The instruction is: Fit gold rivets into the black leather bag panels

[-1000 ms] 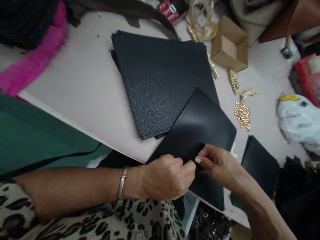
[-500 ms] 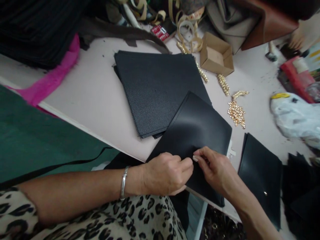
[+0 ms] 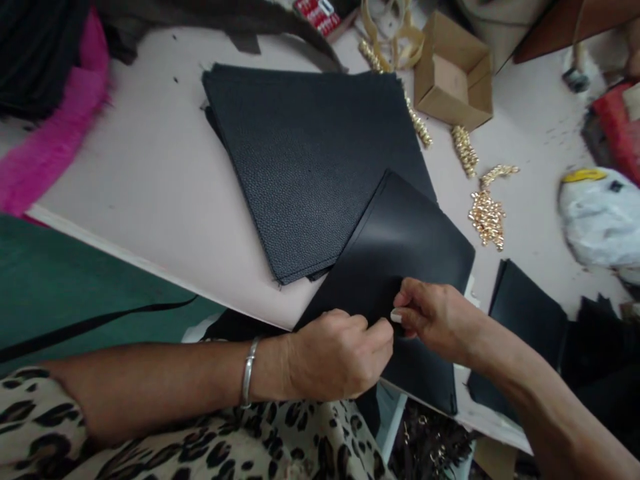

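Note:
A smooth black leather panel (image 3: pixel 420 233) lies slantwise over the table's front edge, its surface dipping near my hands. My left hand (image 3: pixel 340 353) is closed at the panel's near side, fingers curled on the leather; its fingertips are hidden. Just right of it, my right hand (image 3: pixel 435 317) pinches thumb against forefinger close above the panel. Whatever sits in that pinch is too small or hidden to make out. Under the panel's far corner is a stack of grained black leather sheets (image 3: pixel 310 167). Small gold metal pieces (image 3: pixel 487 217) lie in a heap beyond the panel.
An open cardboard box (image 3: pixel 453 73) stands at the back, near strips of gold pieces (image 3: pixel 465 150). More black panels (image 3: pixel 530 313) lie at right, before a white plastic bag (image 3: pixel 600 217). Pink material (image 3: pixel 65 127) hangs over the left edge. Beige tape (image 3: pixel 395 40) lies behind.
The view has shifted closer and downward. My right hand has turned, its forearm now lying lower right across the other panels, fingers more curled. Both hands stay at the same spot on the panel.

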A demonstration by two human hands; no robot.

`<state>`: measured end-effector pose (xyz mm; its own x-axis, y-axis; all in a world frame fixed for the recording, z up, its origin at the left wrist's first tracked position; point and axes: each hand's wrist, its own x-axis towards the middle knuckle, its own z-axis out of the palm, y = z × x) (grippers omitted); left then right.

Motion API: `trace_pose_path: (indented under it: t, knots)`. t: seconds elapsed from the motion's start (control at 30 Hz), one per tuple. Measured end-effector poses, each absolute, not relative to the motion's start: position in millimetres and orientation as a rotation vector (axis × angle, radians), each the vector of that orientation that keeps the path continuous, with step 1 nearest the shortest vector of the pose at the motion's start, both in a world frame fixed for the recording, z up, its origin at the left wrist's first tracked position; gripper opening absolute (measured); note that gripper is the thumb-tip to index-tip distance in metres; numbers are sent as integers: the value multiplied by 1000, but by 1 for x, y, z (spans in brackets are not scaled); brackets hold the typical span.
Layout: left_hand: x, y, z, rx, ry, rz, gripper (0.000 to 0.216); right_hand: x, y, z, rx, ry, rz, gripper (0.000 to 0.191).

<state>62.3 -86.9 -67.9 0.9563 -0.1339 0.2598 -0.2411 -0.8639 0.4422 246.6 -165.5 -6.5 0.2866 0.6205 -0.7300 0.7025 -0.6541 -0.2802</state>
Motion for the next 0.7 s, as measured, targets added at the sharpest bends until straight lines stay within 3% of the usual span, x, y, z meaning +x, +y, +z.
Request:
trace_pose_path:
  t: [0.17,0.23,0.3,0.4,0.43,0.53,0.7]
  knots:
    - [61,-87,-67,2633,-282,245,31,244,-179,-11,2684,1209,-1510,3]
    - [61,-86,-66,2640,-272,250,30,241,-191,-13,2854,1195,-1569,9]
    - [60,-85,-67,2633,-258,294,28,241,-206,-14,3075,1228,-1285,19]
    - [60,-85,-70,2592,-247,390,32,247,-234,-17,3333,1084,-394,33]
    - [60,-85,-72,2575,-245,416,34,250,-243,-20,3406,954,-248,39]
    - [61,-88,-73,2516,-273,442,38,255,-262,-30,3693,614,-407,58]
    - [55,-100,-48,2049,-110,225,30,261,-290,-18,3878,633,-568,55]
